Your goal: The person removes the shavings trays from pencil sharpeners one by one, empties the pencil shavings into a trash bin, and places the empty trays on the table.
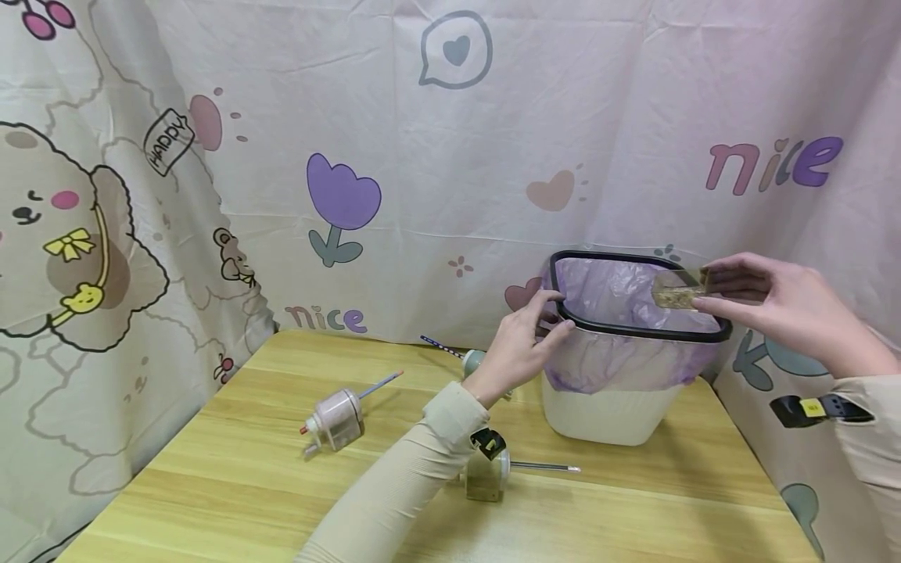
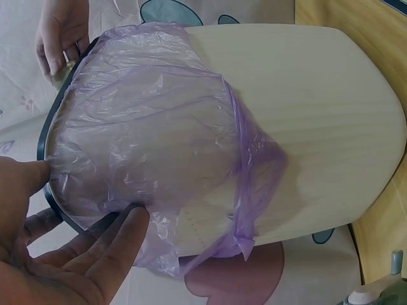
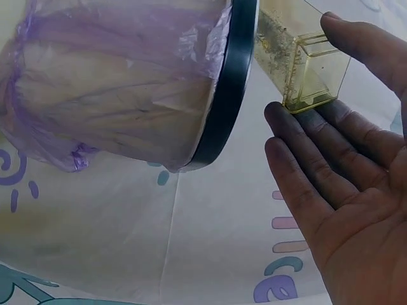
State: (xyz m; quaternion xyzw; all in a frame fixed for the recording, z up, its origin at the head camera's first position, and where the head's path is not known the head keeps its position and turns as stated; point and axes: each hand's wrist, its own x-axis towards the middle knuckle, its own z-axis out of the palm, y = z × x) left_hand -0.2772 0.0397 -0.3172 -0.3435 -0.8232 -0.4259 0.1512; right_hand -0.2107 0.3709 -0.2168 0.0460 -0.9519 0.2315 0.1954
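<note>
My right hand [image 1: 781, 301] pinches a clear yellowish plastic drawer [image 3: 318, 73] between thumb and fingertips. Pencil shavings [image 1: 674, 297] lie inside the drawer, which is held over the far right part of the mouth of a white trash bin [image 1: 598, 414]. A purple plastic bag [image 1: 626, 363] lines the bin, folded over the outside under a black rim ring [image 1: 655, 334]. At the rim's left corner my left hand [image 1: 517, 344] grips the bin, thumb and fingers at the ring and bag.
On the wooden table [image 1: 232, 477] stand a pinkish pencil sharpener [image 1: 338, 418] with a blue pencil and a greenish sharpener [image 1: 487, 477] with a dark pencil, partly behind the left forearm. Another sharpener [image 1: 474, 361] sits behind the left hand. A printed curtain [image 1: 450, 172] surrounds the table.
</note>
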